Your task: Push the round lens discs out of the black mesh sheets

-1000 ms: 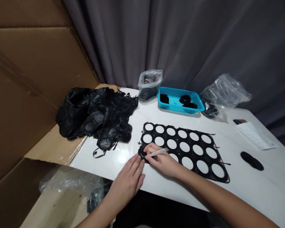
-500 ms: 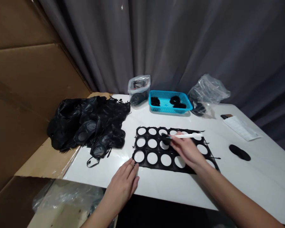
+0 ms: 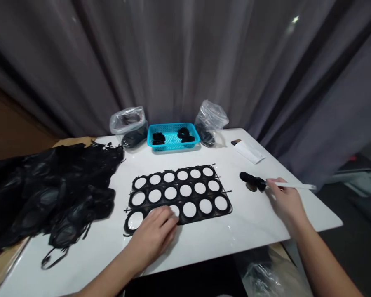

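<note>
A black sheet [image 3: 194, 199] with rows of round holes lies flat on the white table, the tabletop showing through the holes. On its front row rests my left hand [image 3: 157, 229], fingers slightly bent and together but not gripping, covering some holes. To the right, my right hand [image 3: 287, 204] is closed around a white-handled brush [image 3: 297, 186] with a dark head. That dark head is at the small black discs [image 3: 246, 177] lying on the table; where brush and discs meet is hard to separate.
A pile of black moulded sheets [image 3: 46, 194] covers the left side. At the back stand a blue basket [image 3: 173, 146] with black rings, a lined container [image 3: 130, 126] and a clear plastic bag [image 3: 212, 115]. White paper [image 3: 250, 152] lies back right.
My view has turned right. My right hand with the brush has moved from above the sheet to the black discs. My left hand has moved from the sheet's front-left corner onto its front row.
</note>
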Motion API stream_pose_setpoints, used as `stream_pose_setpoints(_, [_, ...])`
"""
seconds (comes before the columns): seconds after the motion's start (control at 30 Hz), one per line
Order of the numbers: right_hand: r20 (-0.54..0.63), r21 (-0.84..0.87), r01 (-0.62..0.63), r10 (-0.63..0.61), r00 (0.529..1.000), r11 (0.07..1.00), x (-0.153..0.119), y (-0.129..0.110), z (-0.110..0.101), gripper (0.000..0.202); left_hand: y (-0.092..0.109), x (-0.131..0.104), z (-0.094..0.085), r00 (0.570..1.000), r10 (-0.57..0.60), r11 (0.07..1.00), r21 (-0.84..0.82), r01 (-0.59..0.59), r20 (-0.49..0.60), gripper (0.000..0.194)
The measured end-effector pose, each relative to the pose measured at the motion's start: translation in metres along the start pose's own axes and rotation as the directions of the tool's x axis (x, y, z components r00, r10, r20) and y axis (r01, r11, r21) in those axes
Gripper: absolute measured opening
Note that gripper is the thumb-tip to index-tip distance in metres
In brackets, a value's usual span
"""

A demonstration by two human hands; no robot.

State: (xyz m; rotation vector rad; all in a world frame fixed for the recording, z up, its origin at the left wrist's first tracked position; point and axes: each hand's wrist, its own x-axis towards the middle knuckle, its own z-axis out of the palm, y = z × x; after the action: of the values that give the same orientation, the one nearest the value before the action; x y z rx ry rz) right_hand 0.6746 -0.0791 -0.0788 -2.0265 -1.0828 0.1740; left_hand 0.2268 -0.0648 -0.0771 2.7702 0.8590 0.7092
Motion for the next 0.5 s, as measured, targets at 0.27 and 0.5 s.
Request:
stream_pose_setpoints(0.27, [0.495,0.405,-0.084,-0.141,0.858,0.91,-0.065,-0.056,0.029,0.027,0.018,0.085,0.073,0.952,0.208,0.977,-0.102,-0.189,0.224,0.049])
stream_pose_setpoints(0.5, [0.574,0.394,0.173,-0.389,0.721,0.903,-0.081,-0.061,0.044,0.015,0.02,0.081,0.081,0.957,0.186,0.981,-0.09,-0.17,0.223,0.05])
